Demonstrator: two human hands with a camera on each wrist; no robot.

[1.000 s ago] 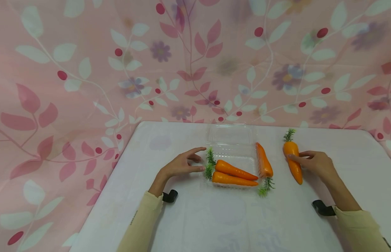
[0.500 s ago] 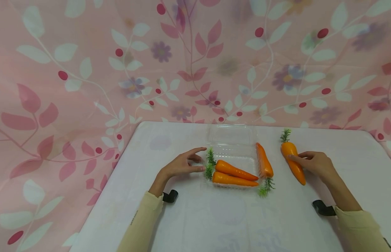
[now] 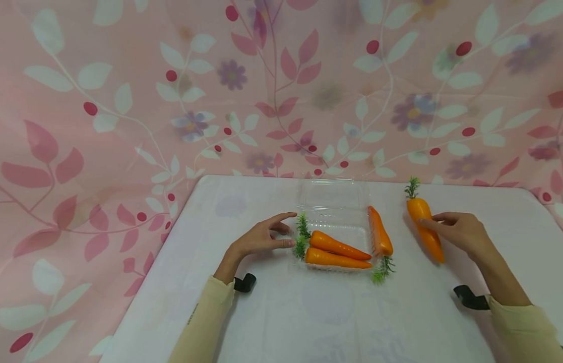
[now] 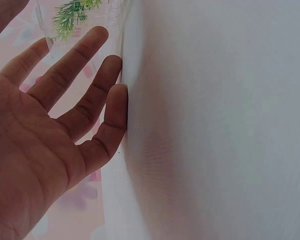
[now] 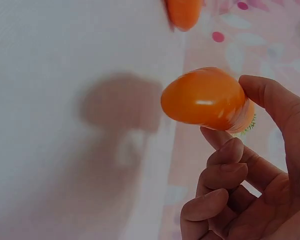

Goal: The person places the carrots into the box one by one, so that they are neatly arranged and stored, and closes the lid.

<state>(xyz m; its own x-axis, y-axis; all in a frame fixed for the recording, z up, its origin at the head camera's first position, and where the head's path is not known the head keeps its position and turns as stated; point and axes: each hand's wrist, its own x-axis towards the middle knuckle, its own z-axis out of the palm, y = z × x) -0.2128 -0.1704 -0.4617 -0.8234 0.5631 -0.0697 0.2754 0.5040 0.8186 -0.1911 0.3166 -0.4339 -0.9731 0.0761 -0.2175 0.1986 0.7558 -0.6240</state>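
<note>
1. Right hand [image 3: 462, 233]: grip pinched on a carrot [image 3: 425, 229], thumb and fingers curled round its middle. The wrist view shows the carrot's blunt tip [image 5: 204, 96] clear of the tabletop [image 3: 272, 312], a shadow beneath it.
2. Held carrot: right of the tray [image 3: 335, 201], apart from it, green top pointing to the far edge, tip pointing near.
3. Left hand [image 3: 262, 237]: grip apart, fingers relaxed and spread, holding nothing. Fingertips [image 4: 115, 75] lie just beside the tray's left edge, at the green tops; contact with the tray cannot be told. The little-finger side rests on the tabletop.
4. Tray: clear plastic, at the tabletop's middle.
5. Two carrots [image 3: 337, 251]: side by side in the tray's near part, tops to the left, tips to the right.
6. Third carrot [image 3: 380, 234]: along the tray's right edge, top toward the near side; whether in or on the rim cannot be told.
7. Tabletop: white cloth.
8. Backdrop [image 3: 127, 101]: pink floral fabric behind.
9. Sleeves [image 3: 204, 322]: pale yellow, a black strap at each wrist.
</note>
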